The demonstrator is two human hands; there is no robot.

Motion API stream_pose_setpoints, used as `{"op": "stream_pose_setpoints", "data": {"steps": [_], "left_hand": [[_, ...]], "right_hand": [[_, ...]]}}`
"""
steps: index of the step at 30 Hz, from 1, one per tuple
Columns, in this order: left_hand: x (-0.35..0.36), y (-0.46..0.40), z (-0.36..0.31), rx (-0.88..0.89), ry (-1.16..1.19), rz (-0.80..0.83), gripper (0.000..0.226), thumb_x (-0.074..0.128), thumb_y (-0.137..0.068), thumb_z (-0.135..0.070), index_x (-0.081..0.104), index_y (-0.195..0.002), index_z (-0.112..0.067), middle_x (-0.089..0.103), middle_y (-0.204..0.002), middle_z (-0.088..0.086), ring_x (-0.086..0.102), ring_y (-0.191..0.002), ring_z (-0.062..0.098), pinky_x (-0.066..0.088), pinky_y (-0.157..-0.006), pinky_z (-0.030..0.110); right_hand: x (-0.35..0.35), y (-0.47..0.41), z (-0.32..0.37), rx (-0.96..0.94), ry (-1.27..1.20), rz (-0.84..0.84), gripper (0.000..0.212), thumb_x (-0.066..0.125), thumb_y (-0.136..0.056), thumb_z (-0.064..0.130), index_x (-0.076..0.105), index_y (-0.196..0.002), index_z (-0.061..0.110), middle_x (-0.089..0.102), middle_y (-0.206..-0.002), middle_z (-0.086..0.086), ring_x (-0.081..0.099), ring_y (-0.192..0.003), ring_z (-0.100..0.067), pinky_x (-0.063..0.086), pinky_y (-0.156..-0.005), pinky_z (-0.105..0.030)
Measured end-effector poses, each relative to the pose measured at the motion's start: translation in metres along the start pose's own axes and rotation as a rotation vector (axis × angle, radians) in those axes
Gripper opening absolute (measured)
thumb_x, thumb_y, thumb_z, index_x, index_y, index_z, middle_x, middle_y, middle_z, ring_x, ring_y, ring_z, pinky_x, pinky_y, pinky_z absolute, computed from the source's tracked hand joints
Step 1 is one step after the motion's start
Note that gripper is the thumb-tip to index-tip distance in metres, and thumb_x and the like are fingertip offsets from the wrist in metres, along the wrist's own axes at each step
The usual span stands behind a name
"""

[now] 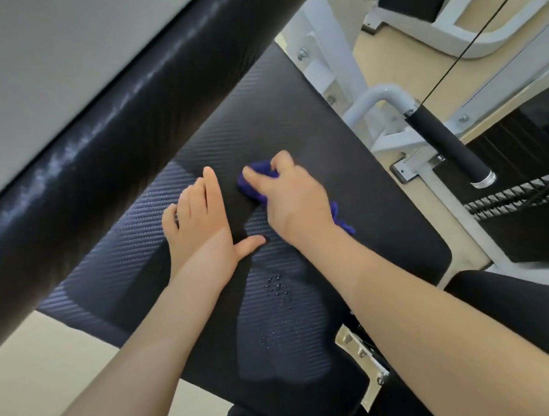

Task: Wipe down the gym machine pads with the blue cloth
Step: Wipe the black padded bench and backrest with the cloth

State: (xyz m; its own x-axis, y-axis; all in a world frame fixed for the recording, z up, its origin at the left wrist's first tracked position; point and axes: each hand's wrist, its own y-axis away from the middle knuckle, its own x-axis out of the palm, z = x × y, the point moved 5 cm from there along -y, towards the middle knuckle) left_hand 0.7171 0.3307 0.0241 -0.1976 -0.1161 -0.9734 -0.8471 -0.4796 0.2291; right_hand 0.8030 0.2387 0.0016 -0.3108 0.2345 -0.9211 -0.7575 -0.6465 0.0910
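A black textured seat pad (292,114) fills the middle of the head view, with water droplets (278,288) on its near part. My right hand (294,199) grips a bunched blue cloth (257,176) and presses it on the pad near the centre; a tail of the cloth shows behind the wrist. My left hand (202,223) rests flat on the pad just left of the cloth, fingers straight and thumb spread. A long black roller pad (106,129) runs diagonally above and left of both hands.
The white machine frame (331,72) stands at the right with a black foam handle (449,148) and a thin cable (482,27). A braided rope (521,195) lies on the tan floor at far right. My leg in black (518,313) is at the lower right.
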Motion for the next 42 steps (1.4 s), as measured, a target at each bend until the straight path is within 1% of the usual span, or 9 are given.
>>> {"op": "stream_pose_setpoints", "data": {"steps": [4,7,11,15,18,23,32,38,42], "left_hand": [[0.009,0.004,0.001,0.049,-0.114,0.109,0.129,0.063,-0.064,-0.07,-0.015,-0.146,-0.007,-0.007,-0.158,0.009,-0.002,-0.146,0.022,0.008,-0.116,0.042],[0.015,0.007,0.003,0.082,-0.175,0.136,0.125,0.064,-0.067,-0.066,-0.013,-0.146,-0.006,-0.014,-0.157,0.011,-0.007,-0.146,0.023,0.006,-0.117,0.042],[0.02,0.007,0.003,0.071,-0.171,0.13,0.123,0.064,-0.069,-0.063,-0.013,-0.146,-0.005,-0.014,-0.157,0.012,-0.008,-0.146,0.025,0.004,-0.117,0.044],[0.021,0.008,0.002,0.041,-0.178,0.154,0.122,0.065,-0.071,-0.06,-0.015,-0.146,-0.004,-0.016,-0.156,0.013,-0.009,-0.145,0.026,0.003,-0.117,0.044],[0.019,0.01,-0.001,0.019,-0.173,0.153,0.121,0.066,-0.072,-0.058,-0.014,-0.146,-0.003,-0.013,-0.157,0.014,-0.007,-0.146,0.027,0.005,-0.117,0.043],[0.02,0.011,-0.005,0.006,-0.196,0.146,0.119,0.066,-0.074,-0.055,-0.015,-0.146,-0.004,-0.012,-0.157,0.016,-0.006,-0.145,0.029,0.006,-0.118,0.042],[0.016,0.026,-0.011,-0.07,-0.08,0.033,0.106,0.069,-0.08,-0.036,-0.009,-0.148,-0.01,-0.01,-0.157,0.015,-0.003,-0.145,0.032,0.004,-0.117,0.043],[0.025,0.049,-0.018,0.031,0.091,-0.09,0.076,0.063,-0.083,-0.011,0.021,-0.147,-0.008,0.031,-0.149,0.013,0.035,-0.133,0.029,0.027,-0.109,0.039],[0.027,0.068,-0.016,0.053,0.112,0.031,0.071,0.061,-0.085,-0.021,0.024,-0.146,-0.014,0.027,-0.148,0.009,0.03,-0.133,0.027,0.023,-0.108,0.038]], "right_hand": [[0.008,0.021,0.001,-0.28,0.053,-0.022,0.058,0.081,-0.056,0.02,0.067,-0.112,0.026,0.061,-0.093,-0.015,0.053,-0.057,-0.027,0.034,-0.045,-0.023],[-0.005,-0.001,-0.026,-0.058,-0.023,-0.074,0.048,0.059,-0.081,0.013,0.057,-0.125,0.033,0.051,-0.114,-0.015,0.053,-0.081,-0.036,0.049,-0.061,-0.036],[0.001,0.001,-0.029,0.209,-0.087,-0.115,0.056,0.048,-0.087,0.008,0.042,-0.138,0.031,0.04,-0.129,-0.012,0.05,-0.092,-0.032,0.046,-0.07,-0.039],[0.017,0.037,0.009,-0.124,-0.015,0.007,0.061,0.068,-0.071,0.005,0.055,-0.128,0.021,0.055,-0.105,-0.016,0.047,-0.063,-0.024,0.039,-0.047,-0.027],[0.009,0.034,-0.008,-0.337,0.114,0.041,0.061,0.071,-0.066,0.005,0.061,-0.122,0.026,0.059,-0.101,-0.017,0.049,-0.057,-0.026,0.033,-0.049,-0.026],[-0.015,-0.006,-0.071,0.21,0.052,-0.088,0.058,0.044,-0.087,0.004,0.044,-0.136,0.035,0.039,-0.131,-0.014,0.048,-0.092,-0.034,0.038,-0.073,-0.037],[0.027,0.071,-0.003,-0.363,0.114,0.117,0.064,0.07,-0.067,0.004,0.057,-0.126,0.024,0.056,-0.101,-0.018,0.053,-0.066,-0.031,0.04,-0.053,-0.031],[0.007,0.045,-0.06,0.188,0.071,-0.032,0.061,0.047,-0.085,0.002,0.043,-0.136,0.034,0.041,-0.13,-0.013,0.048,-0.092,-0.033,0.043,-0.07,-0.038],[0.032,0.103,-0.017,-0.02,0.052,0.145,0.062,0.05,-0.087,0.006,0.035,-0.141,0.033,0.038,-0.129,-0.01,0.047,-0.099,-0.027,0.046,-0.075,-0.036]]}}
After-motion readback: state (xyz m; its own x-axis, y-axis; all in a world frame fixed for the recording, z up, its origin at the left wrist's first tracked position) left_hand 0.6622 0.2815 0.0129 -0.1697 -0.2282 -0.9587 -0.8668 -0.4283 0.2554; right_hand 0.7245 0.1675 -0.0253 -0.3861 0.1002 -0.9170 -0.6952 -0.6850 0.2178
